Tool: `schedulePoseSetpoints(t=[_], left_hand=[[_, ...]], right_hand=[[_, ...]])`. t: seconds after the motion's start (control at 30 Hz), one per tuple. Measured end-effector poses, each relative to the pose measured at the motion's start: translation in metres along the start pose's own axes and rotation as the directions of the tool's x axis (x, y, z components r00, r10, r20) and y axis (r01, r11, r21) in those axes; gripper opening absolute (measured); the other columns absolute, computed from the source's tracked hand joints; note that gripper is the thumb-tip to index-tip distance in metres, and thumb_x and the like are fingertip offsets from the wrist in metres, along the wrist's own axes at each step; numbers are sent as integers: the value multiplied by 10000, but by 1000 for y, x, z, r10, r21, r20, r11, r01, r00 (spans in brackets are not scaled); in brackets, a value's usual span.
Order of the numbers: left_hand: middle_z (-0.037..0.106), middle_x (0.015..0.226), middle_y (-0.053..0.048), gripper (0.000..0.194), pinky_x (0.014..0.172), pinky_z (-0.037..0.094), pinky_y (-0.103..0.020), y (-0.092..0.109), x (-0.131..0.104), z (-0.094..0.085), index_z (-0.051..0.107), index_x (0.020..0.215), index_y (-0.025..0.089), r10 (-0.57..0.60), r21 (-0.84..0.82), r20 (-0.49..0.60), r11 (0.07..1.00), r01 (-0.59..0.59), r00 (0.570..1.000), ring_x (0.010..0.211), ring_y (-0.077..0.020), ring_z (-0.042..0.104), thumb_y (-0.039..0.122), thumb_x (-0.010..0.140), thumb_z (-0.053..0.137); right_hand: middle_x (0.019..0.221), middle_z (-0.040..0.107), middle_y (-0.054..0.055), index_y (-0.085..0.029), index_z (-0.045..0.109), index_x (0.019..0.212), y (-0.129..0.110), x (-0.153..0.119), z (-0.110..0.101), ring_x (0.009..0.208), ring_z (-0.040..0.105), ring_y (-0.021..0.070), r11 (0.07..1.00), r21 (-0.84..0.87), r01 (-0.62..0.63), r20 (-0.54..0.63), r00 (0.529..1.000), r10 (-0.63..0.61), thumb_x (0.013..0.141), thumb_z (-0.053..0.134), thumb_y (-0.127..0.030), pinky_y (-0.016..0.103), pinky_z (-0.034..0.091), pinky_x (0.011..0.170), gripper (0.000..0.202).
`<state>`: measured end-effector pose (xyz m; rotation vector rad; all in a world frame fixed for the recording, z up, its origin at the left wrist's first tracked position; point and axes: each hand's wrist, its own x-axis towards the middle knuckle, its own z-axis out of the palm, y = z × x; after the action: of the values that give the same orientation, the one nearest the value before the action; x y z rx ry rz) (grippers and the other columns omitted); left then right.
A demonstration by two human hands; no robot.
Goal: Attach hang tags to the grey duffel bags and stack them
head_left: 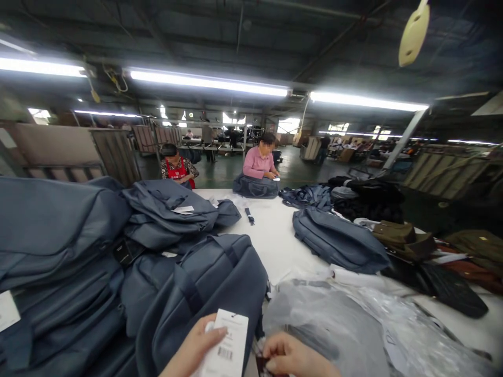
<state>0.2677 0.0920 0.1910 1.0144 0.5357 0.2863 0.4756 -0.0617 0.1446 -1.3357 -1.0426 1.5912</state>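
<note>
My left hand (196, 343) pinches a white hang tag (231, 340) with a barcode, thumb across its face. Behind the tag stands a blue-grey bag (220, 277) with dark straps. Low in the view, my right hand (296, 356) is closed, its fingertips pressed together by something small and dark that I cannot make out. Just beyond this hand lies a bag in clear plastic wrap (326, 314). More blue-grey bags (55, 225) are heaped on the left, one with a white tag (8, 310).
Across the white table (275, 235), a person in a pink top (255, 162) bends over a bag. Another person in a red apron (176, 170) is farther left. One blue-grey bag (338, 238) lies to the right, near brown bags (404, 238) and loose plastic (424, 324).
</note>
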Motion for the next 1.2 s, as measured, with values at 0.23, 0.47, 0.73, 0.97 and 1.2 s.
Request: schedulePoseSetpoints(t=[0.23,0.47,0.73,0.97,1.2], left_hand=[[718,729,-120,471,527,517,-256,3,-4,-13,669,960,75,-135,93,-6,986,135,991,577,-196,662,389,631,791],[726,807,-91,503,578,543,-286,-8,-1,-13,610,1089,101,-127,235,-44,963,134,991,622,-193,669,434,725,708],[722,938,-95,480,662,544,-295,-5,0,-14,615,1115,114,22,465,-54,885,5,998,737,-212,681,479,805,603],[710,1019,-105,497,799,521,-340,-8,2,-6,631,1128,115,56,499,-31,866,-33,998,906,-265,660,486,800,589],[714,975,-77,447,783,482,-291,-11,-2,10,667,1078,129,141,584,50,799,-143,989,877,-235,636,464,882,447]], right_hand=[[576,530,-36,-159,545,656,-28,-10,-7,572,477,98,979,36,202,-450,878,-164,681,701,-427,241,357,619,311],[627,487,-35,-180,529,686,-22,-3,-10,608,436,113,963,-136,231,-584,766,-267,758,629,-419,253,351,619,269],[643,534,-24,-179,567,706,-32,-1,-1,626,482,122,967,-143,211,-525,812,-255,765,637,-418,260,390,639,256],[564,561,-40,-155,545,670,-30,10,22,486,462,70,984,157,78,-375,927,-14,670,731,-456,214,355,522,354],[591,623,-1,-149,575,660,-24,24,40,449,473,74,996,38,80,-459,887,-54,647,747,-461,210,356,460,357]])
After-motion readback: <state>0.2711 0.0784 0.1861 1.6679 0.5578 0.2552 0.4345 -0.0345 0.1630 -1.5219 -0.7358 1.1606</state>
